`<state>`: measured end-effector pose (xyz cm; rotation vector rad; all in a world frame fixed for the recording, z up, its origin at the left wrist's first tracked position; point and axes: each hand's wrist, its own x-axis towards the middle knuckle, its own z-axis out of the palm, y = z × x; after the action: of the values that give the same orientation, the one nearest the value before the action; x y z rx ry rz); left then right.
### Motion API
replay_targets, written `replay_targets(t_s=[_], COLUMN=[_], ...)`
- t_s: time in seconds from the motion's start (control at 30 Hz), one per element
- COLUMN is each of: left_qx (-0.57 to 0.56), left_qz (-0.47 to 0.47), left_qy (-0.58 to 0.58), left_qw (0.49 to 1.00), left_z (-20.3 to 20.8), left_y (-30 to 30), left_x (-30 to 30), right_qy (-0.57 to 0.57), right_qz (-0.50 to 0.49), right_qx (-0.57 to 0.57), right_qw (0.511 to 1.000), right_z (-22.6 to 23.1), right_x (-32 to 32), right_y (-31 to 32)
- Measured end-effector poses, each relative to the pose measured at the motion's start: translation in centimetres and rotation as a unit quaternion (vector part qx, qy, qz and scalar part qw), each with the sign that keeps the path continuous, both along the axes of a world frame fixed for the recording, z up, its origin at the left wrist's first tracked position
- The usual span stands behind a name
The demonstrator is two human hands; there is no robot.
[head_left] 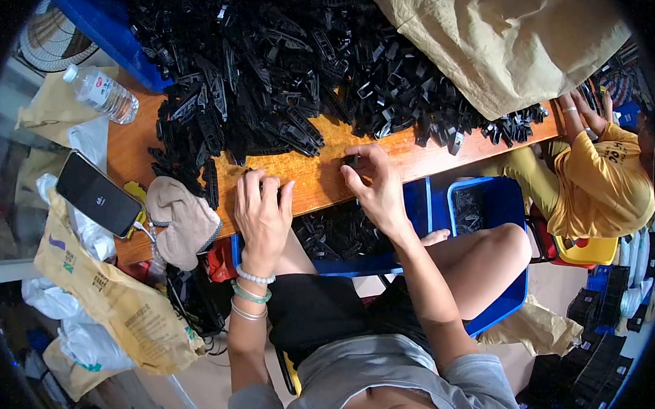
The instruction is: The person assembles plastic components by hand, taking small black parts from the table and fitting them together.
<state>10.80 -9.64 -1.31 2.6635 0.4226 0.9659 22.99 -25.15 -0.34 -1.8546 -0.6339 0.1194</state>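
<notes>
My right hand is above the front edge of the wooden table, thumb and index finger pinching a small black plastic part. To its left, my left hand rests over the table's edge, back of the hand up. Its fingers are curled down and hide whatever they may hold. Just beyond both hands spreads a large heap of black plastic parts, long ribbed strips on the left and middle. Smaller clip-like black pieces lie to the right.
A phone, a beige cap and a water bottle sit at the left. Brown paper covers the far right of the heap. Below the table edge stands a blue bin with black parts. Another person sits at right.
</notes>
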Motion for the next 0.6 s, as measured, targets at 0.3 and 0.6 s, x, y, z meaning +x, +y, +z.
replay_targets(t_s=[0.3,0.6], left_qx=[-0.16,-0.236], left_qz=[-0.063,-0.167], left_qy=[-0.007,0.023], left_qw=[0.985,0.957], left_z=[0.5,0.1], left_y=[-0.1,0.1], left_x=[-2.2,0.1], right_qy=[-0.065,-0.022], right_qz=[0.023,0.172], right_qx=[-0.106,-0.024], right_qw=[0.992,0.985], right_z=[-0.2,-0.4], right_x=[0.0,0.2], right_y=[-3.1,-2.5])
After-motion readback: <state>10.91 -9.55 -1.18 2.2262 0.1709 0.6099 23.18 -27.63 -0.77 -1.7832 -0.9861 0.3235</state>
